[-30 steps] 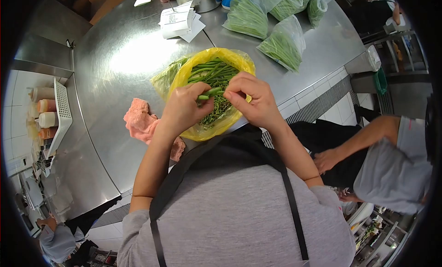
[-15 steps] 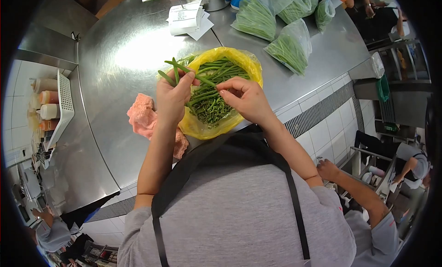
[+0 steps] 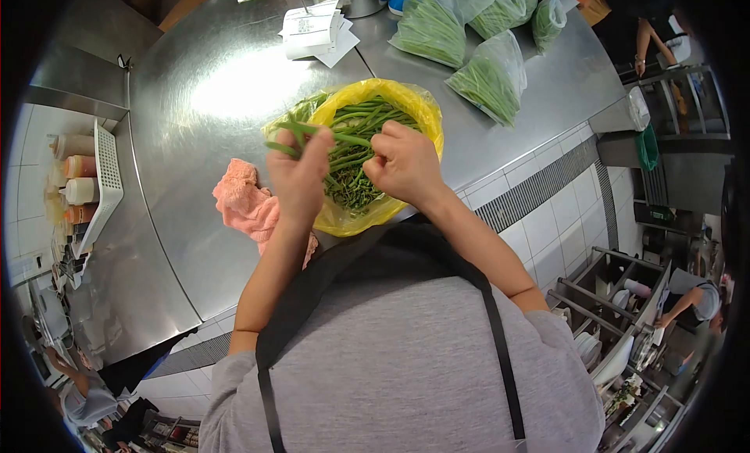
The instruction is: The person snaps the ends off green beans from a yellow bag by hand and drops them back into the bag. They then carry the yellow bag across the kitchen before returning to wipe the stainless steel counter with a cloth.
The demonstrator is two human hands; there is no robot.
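Long green beans (image 3: 301, 132) stick out of my left hand (image 3: 301, 168), which is closed on them and slightly blurred. My right hand (image 3: 406, 162) is closed too, its fingers pinched at the right end of one bean that spans the gap between my hands. Beneath both hands lies an open yellow plastic bag (image 3: 428, 109) on the steel table. Long beans fill its upper part, and a pile of small green scraps (image 3: 351, 193) lies in its lower part.
A pink cloth (image 3: 246, 203) lies left of the bag. Clear bags of beans (image 3: 488, 78) and paper slips (image 3: 316, 35) are farther back on the steel table (image 3: 180, 187). White tray (image 3: 105, 183) with bottles stands at left. Other people are at both sides.
My right hand has curled its fingers tighter at the bean's end. My left hand has shifted slightly down and right. A person's arm at the lower right has gone out of view.
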